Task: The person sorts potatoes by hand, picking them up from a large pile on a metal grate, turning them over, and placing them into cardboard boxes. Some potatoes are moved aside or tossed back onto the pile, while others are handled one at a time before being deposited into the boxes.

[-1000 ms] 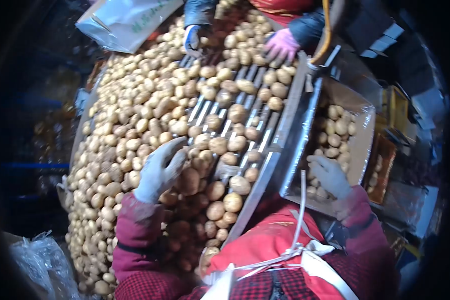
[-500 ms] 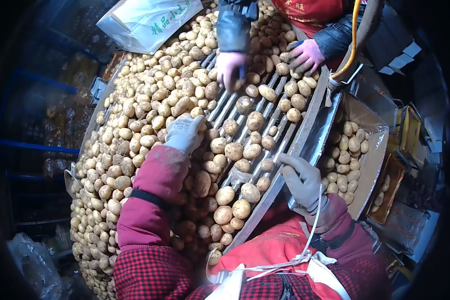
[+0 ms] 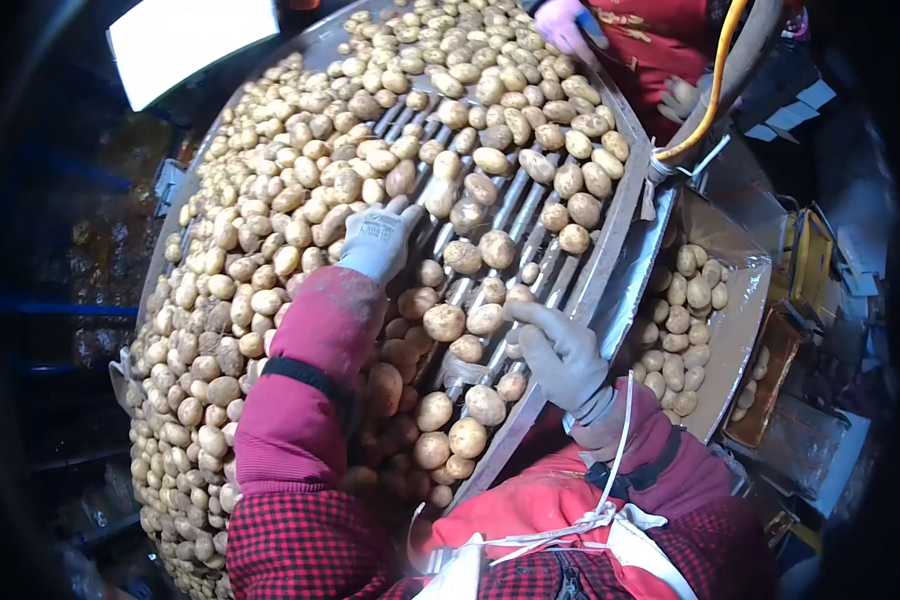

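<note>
The left hand (image 3: 375,242), in a pale grey knitted work glove, lies palm down on the heap of tan, dusty potatoes (image 3: 270,230) at the middle of the frame. Its fingertips curl over the potatoes ahead of it, and I cannot tell whether this grip is clenched on one or only resting. A small dark print sits on the back of the glove, too blurred to read.

The right hand (image 3: 562,352), in a darker grey glove, is at centre right with its grip released: the fingers are spread and hold nothing. The forefinger points to the upper left and ends just beside a small round potato (image 3: 518,296).

Both hands work over a long grey metal sorting bench (image 3: 598,275), whose parallel roller bars show between scattered potatoes. The heap is thickest along the left of the frame. Maroon sleeve covers (image 3: 310,350) and a red apron (image 3: 530,500) tied with white cord (image 3: 620,430) fill the bottom of the frame.

Right of the bench rim stands a brown cardboard box with a silvery liner (image 3: 745,300), with more potatoes inside. A yellow hose (image 3: 715,85) curves down at upper right. Another person's pink-gloved hand (image 3: 562,18) shows at the top edge. A bright white sheet (image 3: 192,38) at upper left is washed out, and no writing on it can be read.
</note>
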`<state>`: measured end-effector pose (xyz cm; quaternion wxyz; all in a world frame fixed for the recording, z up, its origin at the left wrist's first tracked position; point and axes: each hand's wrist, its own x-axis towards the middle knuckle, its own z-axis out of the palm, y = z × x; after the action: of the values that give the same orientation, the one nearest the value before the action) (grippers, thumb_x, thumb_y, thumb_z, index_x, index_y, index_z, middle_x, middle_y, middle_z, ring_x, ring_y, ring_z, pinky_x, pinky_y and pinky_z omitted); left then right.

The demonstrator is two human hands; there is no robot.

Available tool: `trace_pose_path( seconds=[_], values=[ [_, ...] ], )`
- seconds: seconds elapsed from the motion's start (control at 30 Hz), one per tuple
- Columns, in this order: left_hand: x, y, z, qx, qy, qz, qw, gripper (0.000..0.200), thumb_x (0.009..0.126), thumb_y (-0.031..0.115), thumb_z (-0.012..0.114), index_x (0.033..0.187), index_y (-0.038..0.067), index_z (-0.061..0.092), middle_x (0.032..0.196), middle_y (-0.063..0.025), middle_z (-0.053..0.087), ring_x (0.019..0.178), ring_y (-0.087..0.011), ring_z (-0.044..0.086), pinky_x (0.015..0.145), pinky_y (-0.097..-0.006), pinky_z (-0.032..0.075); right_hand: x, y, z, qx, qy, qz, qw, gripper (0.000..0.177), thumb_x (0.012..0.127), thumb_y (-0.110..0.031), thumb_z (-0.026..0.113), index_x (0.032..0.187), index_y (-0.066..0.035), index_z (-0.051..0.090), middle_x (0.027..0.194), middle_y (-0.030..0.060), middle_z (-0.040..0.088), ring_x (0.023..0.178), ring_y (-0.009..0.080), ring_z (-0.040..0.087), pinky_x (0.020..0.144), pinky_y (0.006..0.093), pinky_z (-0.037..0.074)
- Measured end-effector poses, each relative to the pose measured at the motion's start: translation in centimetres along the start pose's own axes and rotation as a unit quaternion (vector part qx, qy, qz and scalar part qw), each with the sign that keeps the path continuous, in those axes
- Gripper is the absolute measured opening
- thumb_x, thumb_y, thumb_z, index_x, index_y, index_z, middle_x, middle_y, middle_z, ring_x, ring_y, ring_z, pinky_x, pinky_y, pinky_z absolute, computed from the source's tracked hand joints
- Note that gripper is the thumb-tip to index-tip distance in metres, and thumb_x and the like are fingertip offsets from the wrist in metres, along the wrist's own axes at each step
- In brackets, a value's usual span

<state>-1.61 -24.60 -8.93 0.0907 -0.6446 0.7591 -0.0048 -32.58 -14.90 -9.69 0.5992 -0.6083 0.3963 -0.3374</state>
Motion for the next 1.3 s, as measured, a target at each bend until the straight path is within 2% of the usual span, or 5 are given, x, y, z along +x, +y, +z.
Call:
trace_pose_path(
  seconds=[0.33, 0.53, 0.93, 1.13, 1.3],
  values=[
    [0.1, -0.8, -0.3, -0.23, 0.031, -0.14, 0.963, 0.025, 0.092, 0.021, 0.069, 0.116, 0.019, 0.073, 0.104, -0.0138, 0.076, 0.1, -0.0331, 0.073, 0.088, -0.0447, 0.057, 5.9, 0.0, -3.8, -0.27, 0.046, -0.162, 0.948, 0.033, 0.102, -0.017, 0.058, 0.132, -0.008, 0.067, 0.128, 0.0136, 0.069, 0.108, 0.0285, 0.07, 0.09, 0.0363, 0.056],
    [-6.6, -5.6, -3.6, -0.136, 0.042, -0.103, 0.984, 0.028, 0.092, 0.018, 0.068, 0.12, 0.016, 0.073, 0.109, -0.0142, 0.075, 0.1, -0.0349, 0.072, 0.087, -0.0456, 0.057, 10.8, -0.3, -3.6, -0.572, -0.21, -0.034, 0.792, 0.031, 0.089, -0.016, 0.064, 0.12, -0.015, 0.07, 0.115, 0.0147, 0.064, 0.108, 0.037, 0.066, 0.092, 0.0492, 0.054],
    [-1.3, -0.9, -5.0, -0.01, -0.306, -0.051, 0.951, 0.041, 0.09, 0.021, 0.073, 0.13, 0.025, 0.07, 0.117, -0.0134, 0.072, 0.108, -0.0336, 0.073, 0.085, -0.0468, 0.06, 12.1, 1.0, -4.2, -0.553, -0.196, -0.068, 0.807, 0.026, 0.089, -0.024, 0.069, 0.114, -0.016, 0.069, 0.106, 0.0208, 0.068, 0.098, 0.044, 0.069, 0.085, 0.0514, 0.055],
    [-1.5, -1.1, -3.6, 0.09, -0.298, -0.094, 0.946, 0.037, 0.08, 0.022, 0.082, 0.117, 0.016, 0.078, 0.113, -0.0137, 0.077, 0.107, -0.0329, 0.074, 0.088, -0.0442, 0.06, 8.9, -2.7, -3.3, 0.198, -0.191, 0.222, 0.936, 0.024, 0.096, -0.016, 0.074, 0.117, -0.005, 0.07, 0.099, 0.0034, 0.072, 0.085, 0.0091, 0.068, 0.073, 0.0241, 0.054],
    [-1.5, -2.5, -2.1, 0.066, -0.263, -0.107, 0.957, 0.033, 0.084, 0.017, 0.073, 0.116, 0.018, 0.079, 0.11, -0.018, 0.076, 0.108, -0.0354, 0.073, 0.092, -0.0454, 0.058, 6.9, -2.6, 3.8, -0.033, -0.352, 0.084, 0.932, 0.023, 0.09, -0.024, 0.074, 0.108, -0.01, 0.073, 0.099, 0.0093, 0.075, 0.093, 0.0221, 0.071, 0.084, 0.0364, 0.056]
  ],
)
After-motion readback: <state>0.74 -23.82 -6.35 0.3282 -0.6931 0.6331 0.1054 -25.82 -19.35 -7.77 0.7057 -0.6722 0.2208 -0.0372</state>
